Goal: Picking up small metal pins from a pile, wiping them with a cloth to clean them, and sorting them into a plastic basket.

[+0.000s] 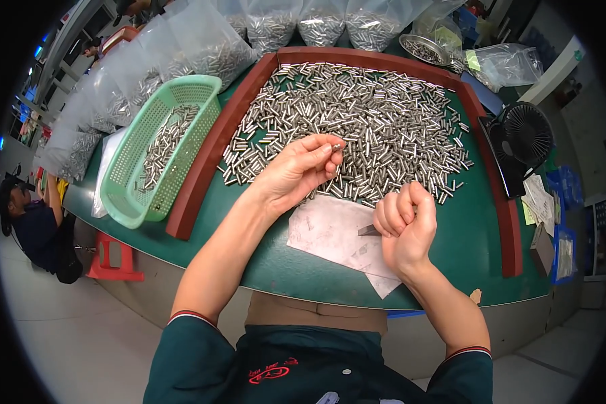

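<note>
Between the thumb and fingertips of my left hand [291,170] is a small metal pin [337,147], raised over the near side of a wide spread of similar shiny pins [357,108]. My right hand [409,225] is curled into a fist around a tool with a flat, dark metal blade [368,230]; the rest of it is hidden in the palm. A stained white cloth [330,232] lies on the green table [276,269], just below both hands.
A dark red wooden frame [198,178] borders the pins. Left of it stands a green plastic basket [124,209] with more pins. Filled plastic bags [209,44] line the back and left. A black fan [526,131] stands at right. A person [34,219] sits at far left.
</note>
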Motion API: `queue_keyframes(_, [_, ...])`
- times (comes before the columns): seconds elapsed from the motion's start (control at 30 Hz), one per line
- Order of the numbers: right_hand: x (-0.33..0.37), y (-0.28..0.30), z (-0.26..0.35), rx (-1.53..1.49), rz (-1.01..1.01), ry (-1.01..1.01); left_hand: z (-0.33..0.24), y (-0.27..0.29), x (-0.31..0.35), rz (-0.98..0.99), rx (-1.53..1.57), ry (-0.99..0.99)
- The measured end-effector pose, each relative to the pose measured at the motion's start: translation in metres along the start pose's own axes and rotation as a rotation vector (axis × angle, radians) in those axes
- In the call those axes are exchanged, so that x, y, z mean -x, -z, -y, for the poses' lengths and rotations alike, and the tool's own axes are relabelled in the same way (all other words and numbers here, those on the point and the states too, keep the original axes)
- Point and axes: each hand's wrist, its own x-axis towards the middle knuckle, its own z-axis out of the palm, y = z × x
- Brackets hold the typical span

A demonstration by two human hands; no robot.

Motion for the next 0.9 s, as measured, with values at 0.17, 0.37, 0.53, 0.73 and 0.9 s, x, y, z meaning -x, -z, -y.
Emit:
queue_keyframes(0.17, [-0.001,0.0,0.001,-0.021,0.009,-0.001,0.005,-0.032,0.029,-0.048,-0.615,-0.096])
queue_keyframes(0.37, [-0.001,-0.001,0.005,-0.074,0.07,0.081,0.042,-0.036,0.062,-0.141,-1.453,-0.386])
queue_keyframes(0.53, [0.002,-0.002,-0.002,-0.042,0.112,0.074,0.057,-0.027,0.06,-0.15,-1.538,-0.516])
queue_keyframes(0.73, [0.004,-0.001,-0.008,-0.06,0.094,0.037,0.06,-0.028,0.06,-0.187,-1.544,-0.501])
queue_keyframes(0.9, [0.003,0.0,-0.009,-0.11,0.095,0.047,0.06,-0.028,0.06,-0.199,-1.556,-0.493])
